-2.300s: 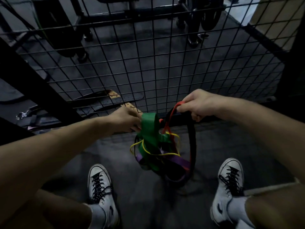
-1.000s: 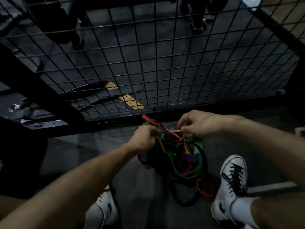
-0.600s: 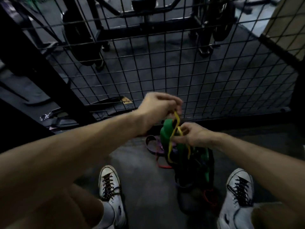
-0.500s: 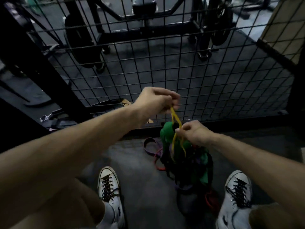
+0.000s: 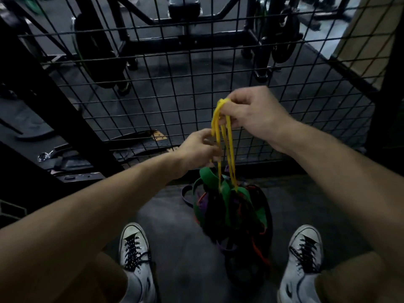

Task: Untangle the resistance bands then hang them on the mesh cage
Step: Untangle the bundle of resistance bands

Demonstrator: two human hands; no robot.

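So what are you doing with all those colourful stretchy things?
A person is untangling resistance bands. The right hand grips the top of a thin yellow band, lifting it, while the left hand pinches its strands lower down. The yellow band's lower end runs into the knotted bundle of green, purple, red and black bands on the floor between the shoes. Nothing hangs on the mesh cage in view yet.

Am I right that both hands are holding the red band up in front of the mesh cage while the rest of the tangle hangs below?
Not quite: the head view shows the band is yellow, not red. The right hand grips the top of the yellow band and the left hand pinches it lower down, in front of the mesh cage, with the tangle hanging below.
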